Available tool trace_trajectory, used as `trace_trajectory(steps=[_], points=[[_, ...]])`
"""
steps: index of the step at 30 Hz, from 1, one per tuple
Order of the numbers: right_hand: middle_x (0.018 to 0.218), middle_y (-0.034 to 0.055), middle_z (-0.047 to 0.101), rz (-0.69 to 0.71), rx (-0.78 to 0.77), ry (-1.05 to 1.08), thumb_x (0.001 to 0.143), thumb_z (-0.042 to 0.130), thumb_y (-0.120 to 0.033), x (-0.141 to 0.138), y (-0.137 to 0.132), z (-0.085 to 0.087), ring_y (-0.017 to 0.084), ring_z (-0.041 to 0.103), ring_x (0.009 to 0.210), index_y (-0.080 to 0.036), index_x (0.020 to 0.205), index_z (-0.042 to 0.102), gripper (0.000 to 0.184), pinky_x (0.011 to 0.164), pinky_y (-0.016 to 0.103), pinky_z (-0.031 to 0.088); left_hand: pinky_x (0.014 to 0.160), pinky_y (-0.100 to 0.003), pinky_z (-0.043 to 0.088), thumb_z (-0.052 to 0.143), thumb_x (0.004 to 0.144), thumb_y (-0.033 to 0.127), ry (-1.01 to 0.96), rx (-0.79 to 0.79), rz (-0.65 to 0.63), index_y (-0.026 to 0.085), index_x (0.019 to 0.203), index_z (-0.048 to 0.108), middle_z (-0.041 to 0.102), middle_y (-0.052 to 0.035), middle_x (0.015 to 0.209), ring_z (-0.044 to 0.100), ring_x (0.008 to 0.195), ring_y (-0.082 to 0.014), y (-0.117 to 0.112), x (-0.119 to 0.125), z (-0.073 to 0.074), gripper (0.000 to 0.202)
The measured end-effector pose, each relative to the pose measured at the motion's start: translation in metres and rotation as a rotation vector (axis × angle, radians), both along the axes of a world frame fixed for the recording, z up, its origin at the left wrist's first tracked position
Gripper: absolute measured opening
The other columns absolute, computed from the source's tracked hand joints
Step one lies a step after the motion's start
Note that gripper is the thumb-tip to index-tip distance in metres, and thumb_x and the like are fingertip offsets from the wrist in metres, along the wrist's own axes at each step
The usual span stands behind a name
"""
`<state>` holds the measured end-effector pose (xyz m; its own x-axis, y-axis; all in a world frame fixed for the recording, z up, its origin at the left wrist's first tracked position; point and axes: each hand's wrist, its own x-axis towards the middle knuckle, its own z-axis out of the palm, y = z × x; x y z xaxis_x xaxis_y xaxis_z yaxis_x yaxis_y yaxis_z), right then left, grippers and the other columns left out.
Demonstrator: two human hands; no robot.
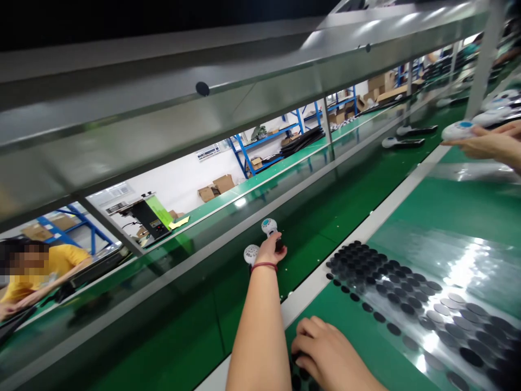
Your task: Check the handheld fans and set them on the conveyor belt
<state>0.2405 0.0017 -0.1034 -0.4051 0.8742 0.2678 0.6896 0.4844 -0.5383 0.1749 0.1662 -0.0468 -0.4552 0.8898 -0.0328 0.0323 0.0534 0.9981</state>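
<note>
Gripping a white round-headed device with a teal centre (269,226) and a second white device with a slotted round face (251,254), the person's left hand (269,251) sits closed narrowly around both, out ahead of the body over a dark green conveyor belt (228,282), with a red cord bracelet (264,266) on its wrist. Nearer in and to the right of that hand, the person's right hand (328,353) lies curled, fingers down at the edge of a clear film sheet of round black pads (399,293). It looks to touch the pads, but whether it holds one I cannot tell. Further right of both hands, a co-worker's hand (488,144) reaches in from the side, holding another white-and-teal device (458,130). Ahead and right of the left hand, white devices with black handles (402,142) lie along the belt. Past the belt, left of the hands, a person in a yellow shirt (44,269) stands across the line, below a long steel shelf (163,87). Farther off stand blue metal racks (260,142) and brown cardboard boxes (215,187).
</note>
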Motion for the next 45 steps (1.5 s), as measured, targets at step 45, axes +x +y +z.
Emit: trace_trajectory(steps=[45], points=[[0.092, 0.0017, 0.058, 0.124, -0.615, 0.631, 0.073, 0.052, -0.025, 0.013, -0.004, 0.072, 0.018, 0.056, 0.088, -0.020, 0.067, 0.056, 0.009, 0.078, 0.027, 0.043, 0.073, -0.038, 0.043, 0.054, 0.061, 0.035, 0.162, -0.228, 0.003, 0.017, 0.113, 0.036, 0.062, -0.0112, 0.092, 0.061, 0.078, -0.0254, -0.228, -0.037, -0.041, 0.058]])
